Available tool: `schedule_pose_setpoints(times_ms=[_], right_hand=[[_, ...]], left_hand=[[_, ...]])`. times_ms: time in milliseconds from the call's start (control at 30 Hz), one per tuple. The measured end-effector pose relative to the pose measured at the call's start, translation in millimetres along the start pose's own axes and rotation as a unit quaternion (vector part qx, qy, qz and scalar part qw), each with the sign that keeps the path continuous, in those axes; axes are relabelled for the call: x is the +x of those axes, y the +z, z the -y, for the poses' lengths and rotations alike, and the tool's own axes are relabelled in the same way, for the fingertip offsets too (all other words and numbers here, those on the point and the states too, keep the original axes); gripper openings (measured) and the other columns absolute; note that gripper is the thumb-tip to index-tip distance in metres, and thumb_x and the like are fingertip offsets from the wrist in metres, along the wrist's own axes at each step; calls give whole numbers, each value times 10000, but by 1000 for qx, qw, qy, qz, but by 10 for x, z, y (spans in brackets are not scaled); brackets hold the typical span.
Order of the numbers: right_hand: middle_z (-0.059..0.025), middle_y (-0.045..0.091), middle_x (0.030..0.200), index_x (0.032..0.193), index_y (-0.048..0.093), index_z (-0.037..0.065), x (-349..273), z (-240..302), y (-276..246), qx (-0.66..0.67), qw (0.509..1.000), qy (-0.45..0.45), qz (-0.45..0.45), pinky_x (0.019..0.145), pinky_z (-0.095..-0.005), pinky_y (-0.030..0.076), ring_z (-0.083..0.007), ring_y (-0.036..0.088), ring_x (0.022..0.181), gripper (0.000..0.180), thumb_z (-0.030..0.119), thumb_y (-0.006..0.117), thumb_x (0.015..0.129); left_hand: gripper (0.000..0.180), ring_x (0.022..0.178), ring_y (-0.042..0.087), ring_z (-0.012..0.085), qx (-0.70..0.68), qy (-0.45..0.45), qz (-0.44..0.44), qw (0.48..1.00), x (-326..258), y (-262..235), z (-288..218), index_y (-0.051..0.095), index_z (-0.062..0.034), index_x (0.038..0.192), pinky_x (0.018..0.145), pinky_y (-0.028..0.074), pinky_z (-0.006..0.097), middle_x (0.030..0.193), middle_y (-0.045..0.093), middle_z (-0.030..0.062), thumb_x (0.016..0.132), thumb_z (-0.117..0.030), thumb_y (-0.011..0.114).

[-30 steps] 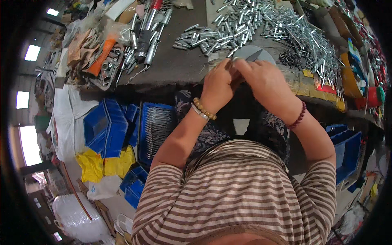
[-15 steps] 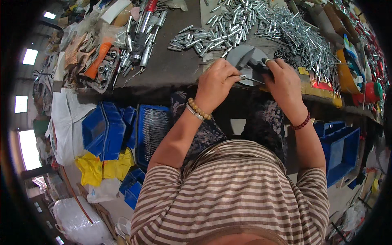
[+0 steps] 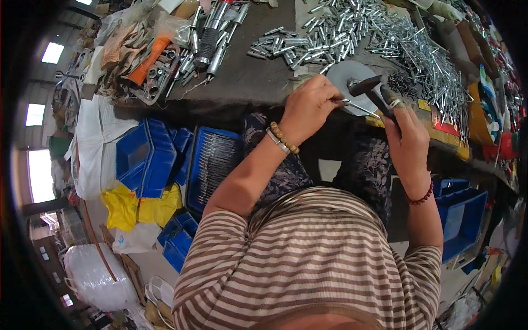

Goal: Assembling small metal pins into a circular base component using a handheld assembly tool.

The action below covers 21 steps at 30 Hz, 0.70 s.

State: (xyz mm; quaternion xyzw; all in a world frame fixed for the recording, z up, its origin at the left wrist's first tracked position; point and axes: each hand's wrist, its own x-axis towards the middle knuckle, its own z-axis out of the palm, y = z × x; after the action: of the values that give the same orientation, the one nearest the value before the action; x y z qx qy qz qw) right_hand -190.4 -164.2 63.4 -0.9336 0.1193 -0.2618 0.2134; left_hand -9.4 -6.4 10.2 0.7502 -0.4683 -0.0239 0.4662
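Note:
My left hand (image 3: 309,105) pinches a thin metal rod (image 3: 362,108) with a thicker silvery end at the fingertips. The rod slants across the near edge of a round grey metal disc (image 3: 340,71) on the bench. My right hand (image 3: 410,136) is closed around the black handle of a small hammer (image 3: 380,101). Its dark head is raised over the disc, above the rod. Whether the rod touches the disc I cannot tell. Just beyond the disc lies a pile of short silvery metal sleeves (image 3: 330,38).
Many long thin metal pins (image 3: 434,71) are heaped at the right, beside small dark parts (image 3: 404,86). Hand tools and an orange-handled tool (image 3: 149,60) lie at the left. Blue bins (image 3: 146,157) stand below the bench edge, one blue tray (image 3: 215,165) holding rows of rods.
The hammer has come up off the disc, and my right hand has drawn back toward me and to the right. My left hand keeps its pinch on the rod. The whole view has shifted slightly.

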Motion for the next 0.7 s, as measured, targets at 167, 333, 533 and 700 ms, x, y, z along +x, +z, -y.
schedule_pose_setpoints(times_ms=[167,333,533,700], right_hand=[[-124,640,950,1080,654,28,-49,3,56,-19,996,-57,-59,660,-415,508,-346,639,765,207,-10,678,878],[-97,648,939,993,681,47,-17,36,36,-128,991,-43,21,675,-393,529,-312,651,763,147,-18,677,862],[-95,640,930,1014,682,71,-68,70,50,-33,990,-69,-122,650,-420,524,-321,657,769,165,14,697,861],[-122,635,929,1021,675,32,-50,64,92,-65,996,-62,-15,639,-393,517,-306,633,725,170,-25,683,861]], left_hand=[[125,849,666,273,18,3,-4,1000,-6,32,17,718,-65,935,732,517,373,933,638,72,823,-72,773],[129,856,658,278,19,-10,7,1000,-19,4,-3,714,-68,931,737,514,384,927,630,71,822,-79,782],[163,849,654,283,15,13,-7,1000,-20,23,32,711,-59,951,737,508,383,922,624,74,807,-58,786],[168,869,653,293,14,-18,4,1000,-4,23,9,718,-64,955,745,507,379,942,628,82,801,-17,765]])
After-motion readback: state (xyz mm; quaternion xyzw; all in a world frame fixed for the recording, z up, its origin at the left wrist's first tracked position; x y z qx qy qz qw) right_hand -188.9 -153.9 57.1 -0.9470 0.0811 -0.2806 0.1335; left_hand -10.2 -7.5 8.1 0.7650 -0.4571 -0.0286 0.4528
